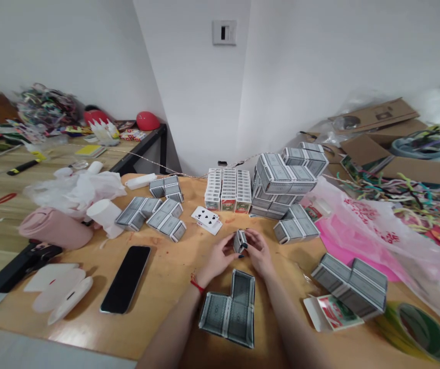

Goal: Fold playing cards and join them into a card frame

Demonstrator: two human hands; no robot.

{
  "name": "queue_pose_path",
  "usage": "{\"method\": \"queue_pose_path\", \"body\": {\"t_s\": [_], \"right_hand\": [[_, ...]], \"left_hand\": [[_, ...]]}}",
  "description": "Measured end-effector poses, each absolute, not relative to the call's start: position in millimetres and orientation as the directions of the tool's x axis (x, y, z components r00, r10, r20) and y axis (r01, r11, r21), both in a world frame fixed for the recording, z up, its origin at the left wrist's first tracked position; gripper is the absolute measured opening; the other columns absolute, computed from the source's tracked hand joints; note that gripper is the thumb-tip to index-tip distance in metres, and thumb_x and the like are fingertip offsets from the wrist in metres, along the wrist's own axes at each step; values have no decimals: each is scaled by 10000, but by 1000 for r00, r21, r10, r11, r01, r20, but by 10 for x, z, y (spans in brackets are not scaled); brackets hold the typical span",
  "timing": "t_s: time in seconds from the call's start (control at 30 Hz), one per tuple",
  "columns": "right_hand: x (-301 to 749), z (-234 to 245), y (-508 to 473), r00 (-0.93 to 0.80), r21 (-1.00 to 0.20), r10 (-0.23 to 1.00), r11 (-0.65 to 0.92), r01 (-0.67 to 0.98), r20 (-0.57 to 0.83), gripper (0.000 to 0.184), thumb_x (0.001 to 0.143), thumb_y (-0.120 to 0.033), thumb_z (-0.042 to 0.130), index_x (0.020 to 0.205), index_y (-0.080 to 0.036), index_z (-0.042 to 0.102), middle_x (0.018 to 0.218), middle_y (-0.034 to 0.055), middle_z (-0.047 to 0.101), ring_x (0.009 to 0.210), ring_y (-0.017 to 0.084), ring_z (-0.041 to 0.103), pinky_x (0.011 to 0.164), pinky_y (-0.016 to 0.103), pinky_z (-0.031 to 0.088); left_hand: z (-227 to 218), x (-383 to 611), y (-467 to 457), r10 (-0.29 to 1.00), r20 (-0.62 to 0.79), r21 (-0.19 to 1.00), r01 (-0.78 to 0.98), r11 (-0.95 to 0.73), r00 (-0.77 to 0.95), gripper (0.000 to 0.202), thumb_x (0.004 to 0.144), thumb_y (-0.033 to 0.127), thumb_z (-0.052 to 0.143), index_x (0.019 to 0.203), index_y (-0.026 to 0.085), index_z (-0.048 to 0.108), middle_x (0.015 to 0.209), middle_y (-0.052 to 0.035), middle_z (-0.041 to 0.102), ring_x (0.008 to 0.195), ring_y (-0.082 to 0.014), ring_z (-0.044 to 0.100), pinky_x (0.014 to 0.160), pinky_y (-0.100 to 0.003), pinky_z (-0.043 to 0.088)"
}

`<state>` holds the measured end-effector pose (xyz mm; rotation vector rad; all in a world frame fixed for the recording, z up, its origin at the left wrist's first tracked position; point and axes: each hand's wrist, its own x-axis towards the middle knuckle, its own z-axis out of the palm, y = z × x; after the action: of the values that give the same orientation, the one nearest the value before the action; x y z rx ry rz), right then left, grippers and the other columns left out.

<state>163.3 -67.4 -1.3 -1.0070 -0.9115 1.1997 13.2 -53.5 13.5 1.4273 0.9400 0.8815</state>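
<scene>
Between both hands, above the middle of the table, is a small block of grey-backed playing cards (239,241). My left hand (219,258) closes on its left side, and a red string bracelet (197,283) circles that wrist. On its right side, my right hand (257,252) grips the same block, dark nails showing. Close to me, between my forearms, lies an L-shaped block (227,313) built of grey-backed cards. Just beyond my hands, a few loose playing cards (206,219) lie with spades facing up.
Card boxes (227,187) stand stacked behind, beside a tall pile of grey card blocks (279,179). More blocks (166,219) sit at left. A phone (125,279) and pink bottle (56,228) lie left. At right are an opened card box (339,311) and a tape roll (416,333).
</scene>
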Motion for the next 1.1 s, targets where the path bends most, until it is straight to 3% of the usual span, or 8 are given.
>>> {"method": "queue_pose_path", "body": {"t_s": [0.27,0.67,0.97,1.1], "right_hand": [[1630,-39,-693,142,-931,989,93,-352,45,418,599,-297,691,988,-235,553,1055,59,588,963,217,546,835,364,433],[1648,11,-684,30,-811,1000,24,-585,9,421,575,-216,715,973,-263,587,1160,39,557,959,202,548,761,310,453],[1664,40,-705,-13,-804,1000,-22,-594,-17,453,547,-227,717,980,-259,587,1182,56,545,1013,233,529,802,351,441],[1671,90,-715,-36,-806,998,-56,-589,-43,471,564,-247,706,1018,-259,580,1224,67,516,1054,242,508,823,359,429]], "left_hand": [[84,128,-510,910,11,996,75,-46,413,599,679,121,616,1237,207,412,1146,-111,559,919,-174,591,818,-371,495],[58,126,-490,917,36,987,132,-96,396,629,660,68,584,1242,227,406,1164,-87,536,813,-132,587,724,-307,520],[68,147,-517,915,53,983,140,-118,400,599,659,90,594,1218,237,438,1194,-81,510,886,-151,576,733,-307,524],[19,152,-521,917,71,972,179,-152,392,612,652,93,603,1221,238,432,1169,-81,520,836,-140,581,715,-304,526]]}}
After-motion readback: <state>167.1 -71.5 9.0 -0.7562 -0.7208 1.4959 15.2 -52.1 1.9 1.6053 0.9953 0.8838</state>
